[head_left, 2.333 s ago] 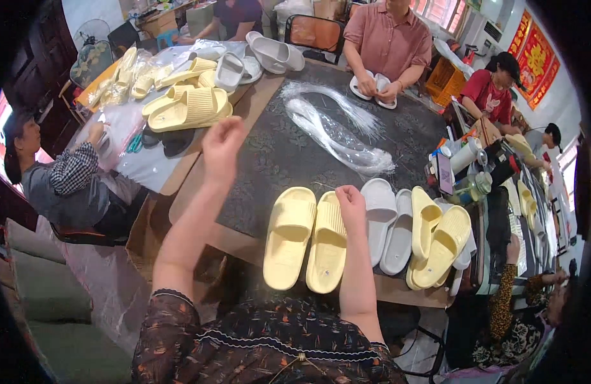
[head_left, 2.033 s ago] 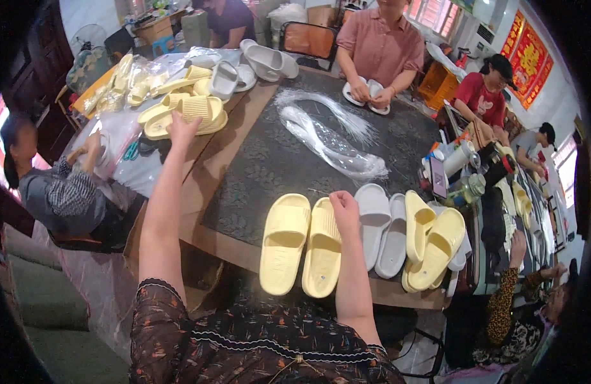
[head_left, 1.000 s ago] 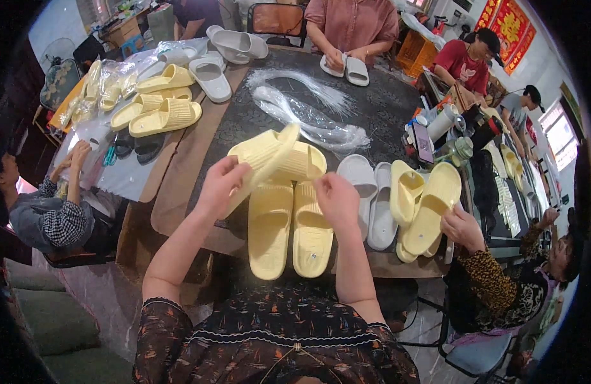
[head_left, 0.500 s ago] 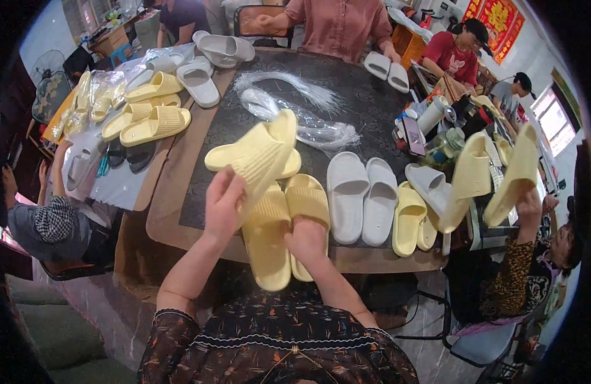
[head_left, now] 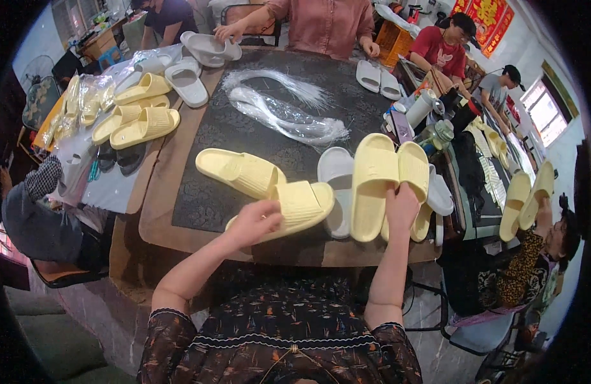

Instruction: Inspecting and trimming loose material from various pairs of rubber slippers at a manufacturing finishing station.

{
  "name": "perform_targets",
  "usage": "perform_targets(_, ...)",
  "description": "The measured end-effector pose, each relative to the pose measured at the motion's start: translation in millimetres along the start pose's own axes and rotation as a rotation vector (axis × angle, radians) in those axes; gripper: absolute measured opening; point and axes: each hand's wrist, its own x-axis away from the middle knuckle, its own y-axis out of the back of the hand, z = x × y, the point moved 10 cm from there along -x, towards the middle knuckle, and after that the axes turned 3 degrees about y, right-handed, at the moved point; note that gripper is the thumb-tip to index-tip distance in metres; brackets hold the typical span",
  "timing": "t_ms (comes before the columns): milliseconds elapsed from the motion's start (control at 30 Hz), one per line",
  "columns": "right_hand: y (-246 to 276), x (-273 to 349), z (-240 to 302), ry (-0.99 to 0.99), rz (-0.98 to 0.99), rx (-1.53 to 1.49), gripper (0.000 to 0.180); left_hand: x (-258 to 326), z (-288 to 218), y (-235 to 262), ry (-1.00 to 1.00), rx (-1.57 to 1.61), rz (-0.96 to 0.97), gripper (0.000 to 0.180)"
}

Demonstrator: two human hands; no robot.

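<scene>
My left hand point(head_left: 257, 221) is closed at the edge of a ribbed yellow slipper point(head_left: 303, 203), beside its strap; the hand hides part of the sole. Just behind lies a matching yellow slipper point(head_left: 228, 168), its strap partly covered. With my right hand point(head_left: 404, 208) I grip a pair of yellow slippers point(head_left: 374, 211), fingers tucked at the straps and toes pointing away from me. This pair overlaps a light grey slipper point(head_left: 336, 165) on its left. Another grey slipper point(head_left: 440, 192) and a yellow slipper point(head_left: 421, 224) show partly at its right.
Bundles of clear plastic strands point(head_left: 289, 118) lie mid-table on the dark mat point(head_left: 199, 201). Grey slippers point(head_left: 369, 75) sit at the far edge, yellow slippers point(head_left: 145, 128) at left. Bottles and a jar point(head_left: 439, 132) crowd the right. Several people work around; one at right holds yellow slippers point(head_left: 539, 192).
My right hand has carried its yellow pair rightward over the grey slippers. My left hand has lowered its slipper beside its match. The person opposite has released grey slippers and reaches toward others.
</scene>
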Motion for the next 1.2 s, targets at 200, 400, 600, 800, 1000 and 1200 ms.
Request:
perform_targets(200, -12, 25, -12, -0.073, 0.059, -0.243, 0.032, 2, -36, 61, -0.12, -0.394, -0.295, 0.015)
perform_targets(400, 16, 76, 78, 0.042, 0.081, -0.594, 0.051, -12, -22, 114, -0.27, -0.824, -0.508, 0.024)
perform_targets(600, -47, 122, 164, 0.356, 0.355, -0.496, 0.073, -26, 2, 77, -0.148, -0.974, -0.256, 0.021)
perform_targets(800, -72, 103, 172, 0.392, 0.435, -0.599, 0.074, 4, 0, 48, 0.008, -0.71, -0.315, 0.031)
perform_targets(1000, -80, 84, 168, 0.518, 0.477, -0.534, 0.064, 19, 14, 20, 0.105, -0.497, -0.217, 0.026)
perform_targets(1200, -67, 69, 166, 0.524, 0.309, -0.571, 0.048, 29, -5, -3, -0.058, 0.113, 0.032, 0.043)
